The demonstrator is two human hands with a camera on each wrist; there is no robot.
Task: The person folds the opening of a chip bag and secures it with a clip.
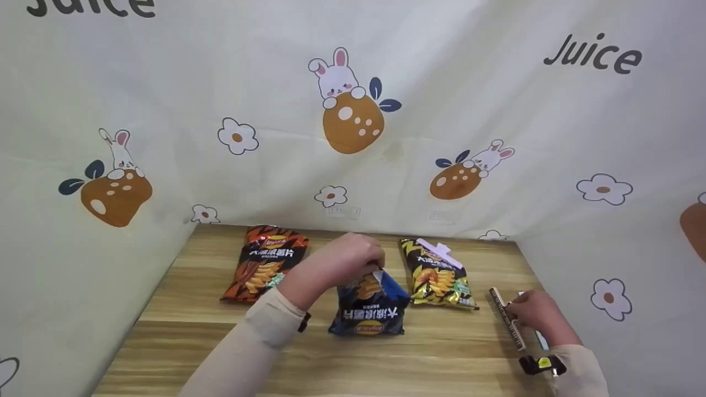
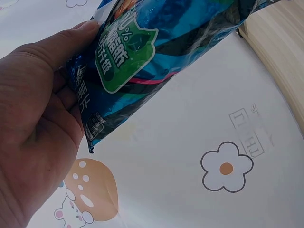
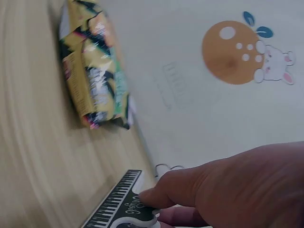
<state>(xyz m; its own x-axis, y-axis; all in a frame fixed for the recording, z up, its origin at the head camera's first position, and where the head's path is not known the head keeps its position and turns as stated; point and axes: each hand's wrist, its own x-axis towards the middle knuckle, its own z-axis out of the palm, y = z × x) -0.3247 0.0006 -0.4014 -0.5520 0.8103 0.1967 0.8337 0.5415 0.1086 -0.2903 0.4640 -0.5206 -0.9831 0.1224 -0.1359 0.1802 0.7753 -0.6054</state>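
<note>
My left hand (image 1: 350, 253) grips the upper edge of a blue bag of potato chips (image 1: 368, 313), which stands on the table. One top corner of the bag is folded, with plain blue and a white patch showing. In the left wrist view, the thumb presses the bag's edge, and the other fingers are partly hidden behind it. On the right, my right hand (image 1: 536, 315) pinches a bag clip (image 3: 116, 202) with piano keys and lettering printed on it, between thumb and fingers. A light blue strip (image 1: 543, 339) shows beside that hand, mostly covered by it.
A yellow-and-black chip bag (image 1: 441, 284) with a lilac clip (image 1: 441, 252) across its top lies right of the blue bag. At the left is a red-and-black chip bag (image 1: 263, 264). Printed cloth (image 1: 276, 176) hangs behind and beside the wooden table (image 1: 182, 336).
</note>
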